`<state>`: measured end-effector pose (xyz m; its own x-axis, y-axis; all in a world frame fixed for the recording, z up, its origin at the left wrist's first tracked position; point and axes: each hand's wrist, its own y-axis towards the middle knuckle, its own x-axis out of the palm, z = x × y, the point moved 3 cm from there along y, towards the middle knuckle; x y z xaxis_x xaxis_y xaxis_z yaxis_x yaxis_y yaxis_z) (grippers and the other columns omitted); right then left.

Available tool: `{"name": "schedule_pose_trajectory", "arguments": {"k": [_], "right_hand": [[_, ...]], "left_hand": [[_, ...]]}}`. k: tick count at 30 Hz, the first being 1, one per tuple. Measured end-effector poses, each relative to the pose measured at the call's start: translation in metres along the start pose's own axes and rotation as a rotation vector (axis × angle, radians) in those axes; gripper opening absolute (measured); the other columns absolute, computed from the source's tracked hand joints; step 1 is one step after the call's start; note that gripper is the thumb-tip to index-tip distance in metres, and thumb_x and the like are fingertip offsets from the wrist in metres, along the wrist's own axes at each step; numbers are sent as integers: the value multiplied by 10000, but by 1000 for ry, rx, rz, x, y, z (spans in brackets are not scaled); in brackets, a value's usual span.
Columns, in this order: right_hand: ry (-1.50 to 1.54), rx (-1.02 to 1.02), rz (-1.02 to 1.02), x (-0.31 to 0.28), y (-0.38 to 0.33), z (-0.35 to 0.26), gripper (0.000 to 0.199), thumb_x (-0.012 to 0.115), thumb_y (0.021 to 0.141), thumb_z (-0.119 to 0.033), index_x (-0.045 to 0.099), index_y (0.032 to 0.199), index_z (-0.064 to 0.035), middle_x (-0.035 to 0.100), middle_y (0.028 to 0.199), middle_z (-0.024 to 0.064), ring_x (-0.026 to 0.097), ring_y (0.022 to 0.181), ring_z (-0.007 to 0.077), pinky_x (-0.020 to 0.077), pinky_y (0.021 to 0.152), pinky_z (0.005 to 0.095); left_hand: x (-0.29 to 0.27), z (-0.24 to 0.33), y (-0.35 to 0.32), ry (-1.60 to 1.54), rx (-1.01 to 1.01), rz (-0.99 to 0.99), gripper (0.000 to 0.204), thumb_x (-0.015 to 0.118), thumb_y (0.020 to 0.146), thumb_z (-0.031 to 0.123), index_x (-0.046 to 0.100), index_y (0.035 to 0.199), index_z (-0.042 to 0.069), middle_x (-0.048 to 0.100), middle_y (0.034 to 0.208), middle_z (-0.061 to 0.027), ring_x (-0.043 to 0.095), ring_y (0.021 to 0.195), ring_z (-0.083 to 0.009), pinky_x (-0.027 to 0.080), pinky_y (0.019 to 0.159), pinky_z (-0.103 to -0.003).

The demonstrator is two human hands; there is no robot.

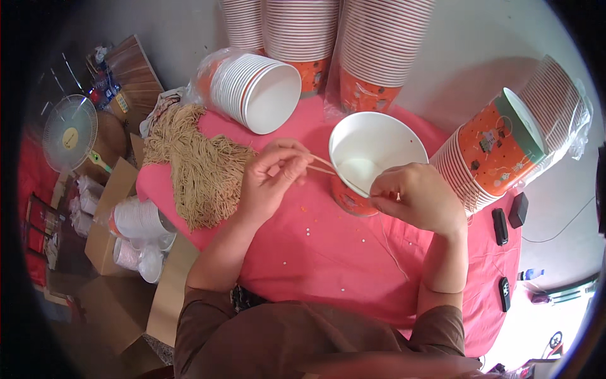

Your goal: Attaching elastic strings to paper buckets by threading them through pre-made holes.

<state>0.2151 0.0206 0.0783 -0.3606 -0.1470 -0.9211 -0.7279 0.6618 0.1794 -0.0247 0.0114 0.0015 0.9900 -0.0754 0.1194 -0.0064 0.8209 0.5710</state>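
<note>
A paper bucket [349, 136], white inside and orange outside, stands on the pink-covered table in front of me, its mouth tilted toward me. My left hand [274, 174] is at its left side, thumb and fingers pinched on a tan cord [320, 163] that runs in two strands to the bucket's rim. Over the near right rim, my right hand [420, 196] is closed in a pinch; a small pale bit shows between its fingers, too small to name. A thin thread [392, 249] lies on the cloth below. Left of my left hand rests a large bundle of tan cords [211, 174].
Nested buckets [268, 98] lie behind, and tall bucket stacks [379, 44] stand at the back. More buckets [489, 151] lean on the right beside black devices [500, 226]. Small white dots [308, 232] speckle the pink cloth [315, 265]. Cardboard boxes [113, 303] and a fan [71, 132] are left.
</note>
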Motion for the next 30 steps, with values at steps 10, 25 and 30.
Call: {"name": "schedule_pose_trajectory", "arguments": {"k": [10,25,30], "right_hand": [[143,-22,-82,3,3,4,88,698,828,-112,709,812,-26,684,743,112,661,668,271,509,614,363],[1046,67,49,5,16,16,54,644,897,29,600,888,0,626,757,21,601,703,58,497,640,215],[885,80,211,9,22,15,49,668,922,-42,654,942,1,618,771,-9,567,689,31,464,601,179]], "left_hand": [[14,33,42,-328,-257,-200,200,589,1004,171,684,1059,4,705,922,-88,623,716,-102,479,572,-226],[39,12,24,443,-58,-208,157,663,930,67,716,1043,-29,647,681,-12,533,614,-23,420,521,-234],[45,17,19,395,-75,-327,144,685,912,69,713,1015,-28,636,670,-14,516,595,-24,405,505,-245]]}}
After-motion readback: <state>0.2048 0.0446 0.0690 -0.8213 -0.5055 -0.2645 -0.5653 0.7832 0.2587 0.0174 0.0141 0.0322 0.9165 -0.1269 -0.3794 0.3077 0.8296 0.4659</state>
